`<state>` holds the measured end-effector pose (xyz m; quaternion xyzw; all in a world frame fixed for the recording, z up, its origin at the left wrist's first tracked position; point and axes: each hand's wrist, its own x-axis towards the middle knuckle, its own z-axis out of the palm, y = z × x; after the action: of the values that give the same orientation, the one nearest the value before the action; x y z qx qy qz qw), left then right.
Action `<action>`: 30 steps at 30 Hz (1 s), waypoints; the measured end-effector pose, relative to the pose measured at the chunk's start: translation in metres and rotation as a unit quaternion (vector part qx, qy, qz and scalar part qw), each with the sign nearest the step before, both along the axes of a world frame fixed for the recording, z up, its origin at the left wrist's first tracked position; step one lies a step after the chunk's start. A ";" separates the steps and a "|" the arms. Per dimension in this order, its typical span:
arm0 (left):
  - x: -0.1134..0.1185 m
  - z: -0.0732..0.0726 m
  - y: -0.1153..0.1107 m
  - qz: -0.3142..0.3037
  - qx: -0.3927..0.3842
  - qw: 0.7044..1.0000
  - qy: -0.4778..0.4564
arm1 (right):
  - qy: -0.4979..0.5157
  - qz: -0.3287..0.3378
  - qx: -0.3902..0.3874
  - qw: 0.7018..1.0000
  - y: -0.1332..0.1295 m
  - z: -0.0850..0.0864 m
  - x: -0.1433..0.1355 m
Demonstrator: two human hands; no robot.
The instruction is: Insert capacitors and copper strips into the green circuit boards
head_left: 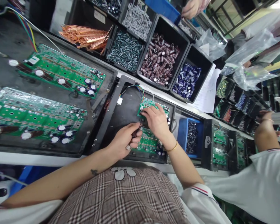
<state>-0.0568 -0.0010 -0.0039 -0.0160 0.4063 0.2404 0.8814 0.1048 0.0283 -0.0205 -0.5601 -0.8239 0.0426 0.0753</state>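
Brown capacitors are held in the curled fingers of my left hand, just left of the lower green circuit board in a black tray. My right hand reaches over the upper green board in the same tray. Its fingers bend down to the left part of that board, and what they hold, if anything, is too small to make out. Coloured wires with a white connector run from the upper board.
Bins of brown capacitors, blue capacitors and dark green parts stand behind the tray. Two larger boards lie at left. A blue bin sits right. Other people's hands show at the top and right.
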 end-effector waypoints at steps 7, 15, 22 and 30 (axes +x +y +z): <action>-0.001 -0.002 0.003 0.006 -0.014 1.000 0.018 | -0.033 0.015 -0.010 0.999 0.004 0.002 0.000; 0.000 -0.005 0.002 0.024 -0.018 0.999 0.017 | -0.043 0.059 0.019 0.997 0.002 0.003 -0.003; 0.003 -0.007 0.001 -0.012 0.013 0.999 0.029 | 0.087 0.037 -0.005 0.996 -0.023 0.031 -0.005; 0.003 0.016 -0.045 -0.168 -0.027 0.985 -0.032 | 0.096 -0.071 -0.027 0.992 -0.124 0.048 0.018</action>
<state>-0.0540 -0.0464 0.0118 0.0208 0.3807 0.0776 0.9212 0.1232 -0.0953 0.0276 -0.6126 -0.7694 0.1127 0.1417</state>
